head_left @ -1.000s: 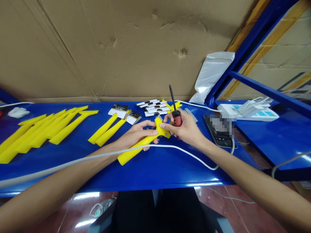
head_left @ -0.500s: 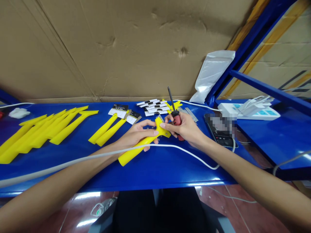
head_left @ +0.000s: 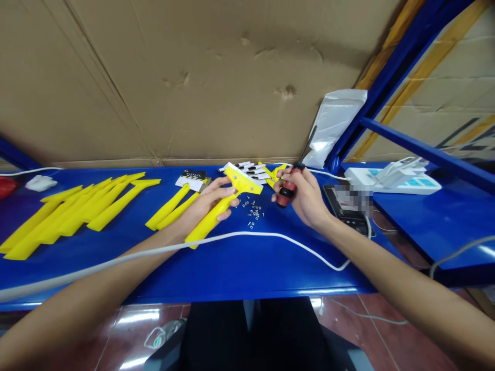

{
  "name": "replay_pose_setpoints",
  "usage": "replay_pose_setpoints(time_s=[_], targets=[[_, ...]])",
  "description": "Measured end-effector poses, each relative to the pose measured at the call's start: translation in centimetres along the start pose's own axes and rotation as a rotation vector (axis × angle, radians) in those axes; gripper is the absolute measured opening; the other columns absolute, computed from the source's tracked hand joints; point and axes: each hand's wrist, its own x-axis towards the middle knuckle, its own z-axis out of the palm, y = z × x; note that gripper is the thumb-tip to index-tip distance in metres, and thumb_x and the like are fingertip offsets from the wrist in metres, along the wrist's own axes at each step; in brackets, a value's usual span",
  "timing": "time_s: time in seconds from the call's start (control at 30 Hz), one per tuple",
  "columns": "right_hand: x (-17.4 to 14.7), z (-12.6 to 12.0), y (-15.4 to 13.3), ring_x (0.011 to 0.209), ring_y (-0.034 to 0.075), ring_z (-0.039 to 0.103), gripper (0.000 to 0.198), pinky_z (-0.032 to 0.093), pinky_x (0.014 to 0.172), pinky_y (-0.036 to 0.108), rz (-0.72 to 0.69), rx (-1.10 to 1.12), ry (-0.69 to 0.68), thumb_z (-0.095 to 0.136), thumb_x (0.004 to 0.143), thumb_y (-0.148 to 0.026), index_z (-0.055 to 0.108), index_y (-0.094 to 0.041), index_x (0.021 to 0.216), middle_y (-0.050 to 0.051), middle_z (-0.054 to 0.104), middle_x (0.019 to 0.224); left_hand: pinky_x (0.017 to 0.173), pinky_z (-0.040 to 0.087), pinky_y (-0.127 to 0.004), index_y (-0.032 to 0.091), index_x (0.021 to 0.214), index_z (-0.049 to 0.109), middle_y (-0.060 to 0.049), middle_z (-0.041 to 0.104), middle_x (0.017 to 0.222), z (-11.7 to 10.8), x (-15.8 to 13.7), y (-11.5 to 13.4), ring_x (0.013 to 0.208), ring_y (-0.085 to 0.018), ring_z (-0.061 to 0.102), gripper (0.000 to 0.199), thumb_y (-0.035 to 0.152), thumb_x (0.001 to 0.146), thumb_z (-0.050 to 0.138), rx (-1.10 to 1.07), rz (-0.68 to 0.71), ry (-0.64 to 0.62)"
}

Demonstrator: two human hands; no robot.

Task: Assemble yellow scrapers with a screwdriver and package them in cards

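Head view: At a blue table [head_left: 232, 278], a worker's left hand [head_left: 214, 200] keeps its fingers clamped around the handle of a yellow scraper-like tool [head_left: 211, 220], held over the table's middle, its wide head toward the far right. The right hand [head_left: 307, 198], its fingers wrapped around a red-handled screwdriver [head_left: 293, 180], has drawn away to the right; half a second earlier both hands met at the tool's head. The tool has swung round to show its broad face, and the scattered small hardware [head_left: 256, 212] lies in plainer sight between the hands. The parting appears to mark a pause in the two-handed work, with the left hand alone bearing the tool. More yellow handles [head_left: 69, 216] lie in a row at left.
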Motion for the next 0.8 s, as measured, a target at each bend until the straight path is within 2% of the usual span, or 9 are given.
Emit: replay_pose_setpoints(time_s=[0.07, 0.13, 0.27, 0.33, 0.43, 0.5, 0.6, 0.67, 0.8], targets=[[0.3, -0.2, 0.0, 0.077, 0.015, 0.065, 0.030, 0.058, 0.056, 0.031, 0.027, 0.050, 0.007, 0.076, 0.075, -0.028, 0.054, -0.027, 0.095, -0.002, 0.062, 0.106, 0.035, 0.039, -0.014, 0.021, 0.116, 0.062, -0.005, 0.069, 0.104, -0.2, 0.1, 0.3, 0.071, -0.013, 0.070, 0.037, 0.012, 0.087, 0.083, -0.019, 0.026, 0.003], [0.6, -0.4, 0.2, 0.078, 0.016, 0.065, 0.033, 0.058, 0.056, 0.032, 0.048, 0.035, 0.004, 0.075, 0.074, -0.029, 0.052, -0.028, 0.097, -0.002, 0.060, 0.105, 0.035, 0.039, -0.013, 0.022, 0.115, 0.062, -0.005, 0.068, 0.105, -0.2, 0.0, 0.6, 0.070, -0.012, 0.068, 0.035, 0.013, 0.088, 0.082, -0.022, 0.046, 0.014], [1.0, -1.0, 0.8, 0.073, 0.018, 0.065, 0.039, 0.055, 0.057, 0.034, 0.071, -0.107, -0.041, 0.081, 0.082, -0.038, 0.053, -0.030, 0.109, -0.002, 0.063, 0.093, 0.036, 0.037, -0.012, 0.023, 0.115, 0.063, -0.005, 0.067, 0.103, -0.3, 0.0, 1.1, 0.070, -0.010, 0.066, 0.036, 0.012, 0.086, 0.083, -0.028, 0.084, 0.035], [1.1, -1.1, 1.0, 0.069, 0.018, 0.065, 0.042, 0.053, 0.058, 0.035, 0.033, -0.212, -0.073, 0.082, 0.087, -0.049, 0.057, -0.030, 0.115, -0.001, 0.064, 0.088, 0.036, 0.036, -0.011, 0.023, 0.115, 0.062, -0.004, 0.068, 0.103, -0.4, 0.1, 1.1, 0.071, -0.010, 0.066, 0.038, 0.014, 0.086, 0.084, -0.020, 0.097, 0.042], [1.1, -1.3, 0.9, 0.070, 0.017, 0.062, 0.040, 0.052, 0.058, 0.033, -0.060, -0.316, -0.099, 0.079, 0.092, -0.061, 0.063, -0.028, 0.108, 0.000, 0.062, 0.087, 0.037, 0.037, -0.010, 0.023, 0.116, 0.061, -0.005, 0.070, 0.105, -0.7, 0.4, 1.1, 0.073, -0.010, 0.067, 0.037, 0.015, 0.087, 0.084, 0.027, 0.117, 0.062], [1.2, -1.5, 0.9, 0.071, 0.015, 0.058, 0.040, 0.051, 0.057, 0.031, -0.097, -0.345, -0.075, 0.076, 0.095, -0.064, 0.066, -0.026, 0.103, 0.000, 0.059, 0.086, 0.038, 0.037, -0.011, 0.022, 0.115, 0.060, -0.006, 0.071, 0.103, -0.7, 0.5, 1.1, 0.072, -0.010, 0.067, 0.035, 0.017, 0.088, 0.083, 0.072, 0.128, 0.090], [1.8, -2.2, 1.1, 0.069, 0.013, 0.056, 0.035, 0.051, 0.060, 0.029, -0.132, -0.409, -0.036, 0.074, 0.097, -0.058, 0.071, -0.025, 0.111, -0.002, 0.059, 0.085, 0.039, 0.039, -0.012, 0.020, 0.116, 0.059, -0.005, 0.072, 0.093, -0.1, 0.2, 1.4, 0.062, -0.009, 0.064, 0.032, 0.019, 0.092, 0.080, 0.158, 0.098, 0.133], [2.3, -2.8, 1.4, 0.074, 0.015, 0.063, 0.035, 0.054, 0.066, 0.031, -0.186, -0.470, -0.025, 0.077, 0.095, -0.050, 0.073, -0.026, 0.121, 0.000, 0.064, 0.093, 0.040, 0.042, -0.013, 0.019, 0.118, 0.058, -0.005, 0.072, 0.090, 0.4, -0.1, 1.7, 0.056, -0.007, 0.060, 0.029, 0.019, 0.096, 0.077, 0.211, 0.075, 0.155], [2.8, -3.2, 1.4, 0.100, 0.024, 0.075, 0.055, 0.063, 0.090, 0.044, -0.343, -0.463, 0.081, 0.087, 0.088, -0.046, 0.071, -0.024, 0.137, 0.010, 0.075, 0.124, 0.043, 0.044, -0.015, 0.018, 0.122, 0.058, -0.004, 0.072, 0.086, 1.1, -0.5, 1.9, 0.051, -0.007, 0.057, 0.028, 0.020, 0.100, 0.075, 0.276, 0.056, 0.177]])
